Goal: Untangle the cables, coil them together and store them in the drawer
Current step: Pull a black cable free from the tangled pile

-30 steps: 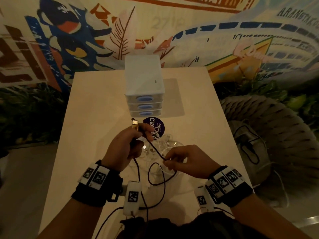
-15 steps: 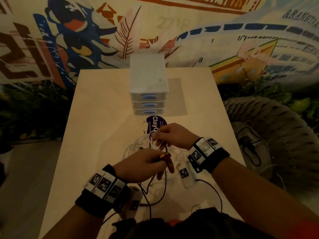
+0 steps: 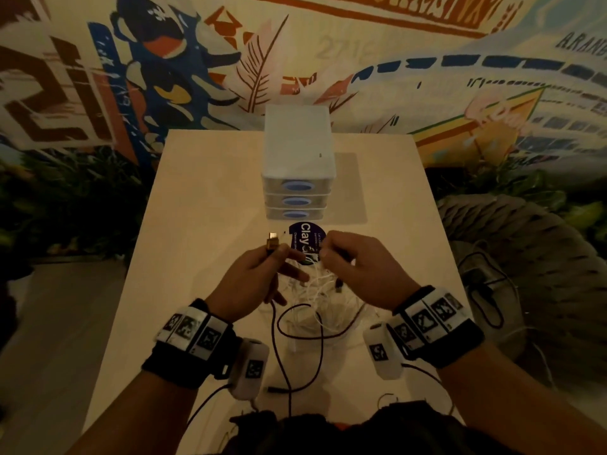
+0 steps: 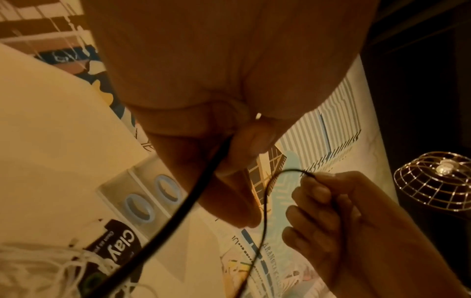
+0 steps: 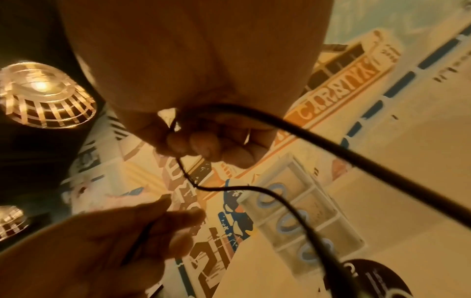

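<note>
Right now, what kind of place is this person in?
Probably a cafe or lounge, though that is a guess. A big painted mural covers the wall behind the table, caged lamps glow overhead, and a woven chair stands beside the table.

Left hand and right hand each pinch the black cable.

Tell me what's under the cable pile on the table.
The white cables and the black cable lie partly over a round dark "Clay" sticker; its near part is covered. The bare table shows around it. Anything else beneath the pile is hidden.
</note>
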### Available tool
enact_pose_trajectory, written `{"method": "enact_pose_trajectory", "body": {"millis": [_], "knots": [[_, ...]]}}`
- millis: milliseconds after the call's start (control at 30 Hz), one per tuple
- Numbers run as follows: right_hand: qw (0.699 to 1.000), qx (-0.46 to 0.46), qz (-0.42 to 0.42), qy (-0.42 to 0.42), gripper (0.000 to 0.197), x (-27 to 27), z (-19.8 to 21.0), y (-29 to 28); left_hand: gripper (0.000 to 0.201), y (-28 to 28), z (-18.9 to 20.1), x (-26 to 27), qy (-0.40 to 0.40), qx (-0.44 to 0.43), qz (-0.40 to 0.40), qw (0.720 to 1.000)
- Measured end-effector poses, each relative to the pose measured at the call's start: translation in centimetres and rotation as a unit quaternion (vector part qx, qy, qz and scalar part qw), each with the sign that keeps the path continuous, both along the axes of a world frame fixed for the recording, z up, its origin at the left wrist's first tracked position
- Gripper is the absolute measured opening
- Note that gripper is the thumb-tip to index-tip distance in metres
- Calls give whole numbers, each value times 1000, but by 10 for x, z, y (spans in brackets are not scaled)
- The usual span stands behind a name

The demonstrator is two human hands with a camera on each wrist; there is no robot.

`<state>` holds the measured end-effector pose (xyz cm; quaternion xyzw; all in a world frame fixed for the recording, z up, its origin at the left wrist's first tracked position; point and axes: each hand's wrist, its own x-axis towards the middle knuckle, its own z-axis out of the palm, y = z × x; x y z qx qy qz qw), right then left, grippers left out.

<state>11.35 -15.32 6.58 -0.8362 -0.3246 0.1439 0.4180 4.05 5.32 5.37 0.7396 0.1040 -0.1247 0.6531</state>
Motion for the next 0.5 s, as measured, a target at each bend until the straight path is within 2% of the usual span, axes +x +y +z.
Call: {"method": "enact_pose_trajectory", "body": {"millis": [100, 167, 300, 400, 500], "knots": [[995, -47, 80, -30, 13, -12, 4, 6, 41, -6, 3, 4, -3, -47, 21, 999], [991, -74, 102, -41, 16, -20, 1, 7, 42, -8, 5, 6, 0, -90, 42, 995], [993, -84, 89, -5, 18, -31, -9, 1, 36, -5, 7, 8, -26, -131, 83, 988], [992, -105, 71, 18, 19, -31, -21, -12, 31, 1, 4, 9, -71, -114, 152, 979], [990, -137, 23, 14, 17, -24, -37, -37, 26, 10, 7, 9, -106, -141, 218, 960]]}}
